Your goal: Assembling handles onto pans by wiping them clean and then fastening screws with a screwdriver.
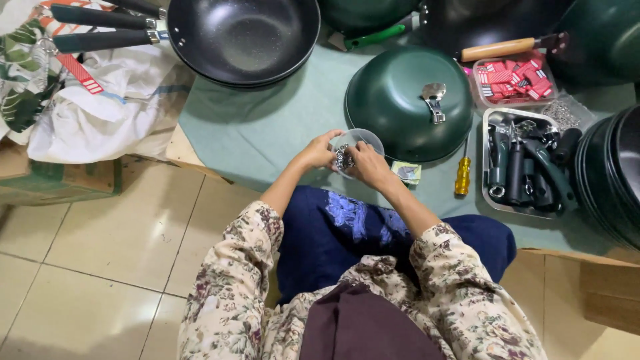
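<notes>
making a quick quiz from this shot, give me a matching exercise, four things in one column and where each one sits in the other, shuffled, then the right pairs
Things
1. small clear bowl
2. yellow-handled screwdriver
3. green dome lid
4. black wok

Places
A. upside down on the green cloth, a metal bracket on top
B. at the top, its dark handle pointing left
C. held between the left hand and right hand
D. lying on the cloth between the lid and the metal tray of handles

Pairs: 1-C, 2-D, 3-A, 4-B
</notes>
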